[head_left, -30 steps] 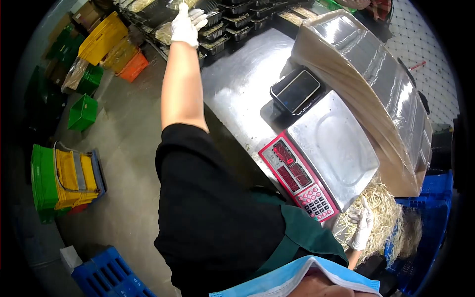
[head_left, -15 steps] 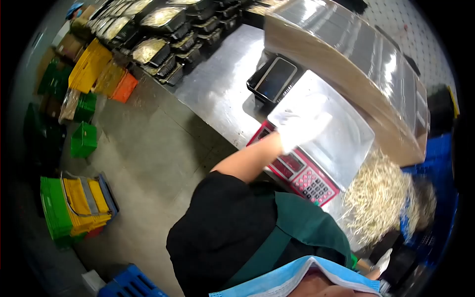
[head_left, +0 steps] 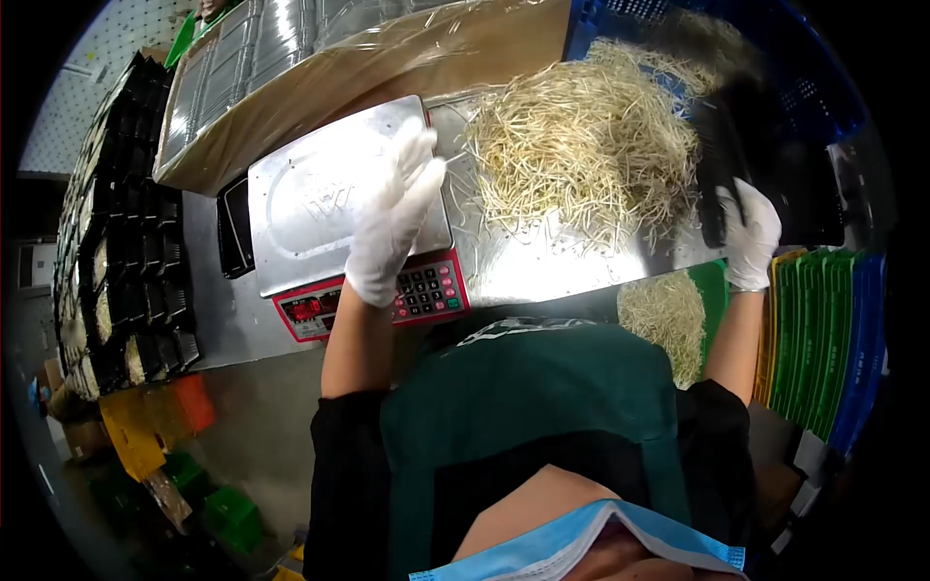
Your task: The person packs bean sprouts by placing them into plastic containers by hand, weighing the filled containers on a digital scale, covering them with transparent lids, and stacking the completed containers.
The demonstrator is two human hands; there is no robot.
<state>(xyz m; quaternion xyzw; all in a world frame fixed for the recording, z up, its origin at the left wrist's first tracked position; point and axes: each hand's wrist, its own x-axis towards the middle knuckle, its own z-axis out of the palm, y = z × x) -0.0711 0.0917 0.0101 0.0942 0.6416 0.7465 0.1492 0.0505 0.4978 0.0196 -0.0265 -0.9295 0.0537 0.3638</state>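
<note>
My left hand, in a white glove, is over the right part of the metal scale pan with its fingers stretched and nothing in them. Below the pan is the scale's red-edged panel with a lit display and keys. Over on the right, my gloved right hand has its fingers at the edge of a dark, blurred black tray. A large heap of bean sprouts lies on the metal table between my hands.
Behind the scale stands a carton of clear plastic lids. Stacked black trays rise at the left. A blue crate is at the back right, and green crates stand at the right. More sprouts sit below the table edge.
The view has swung right, bringing the sprout heap and my right hand into fuller view. My left hand has moved across the pan to its right side.
</note>
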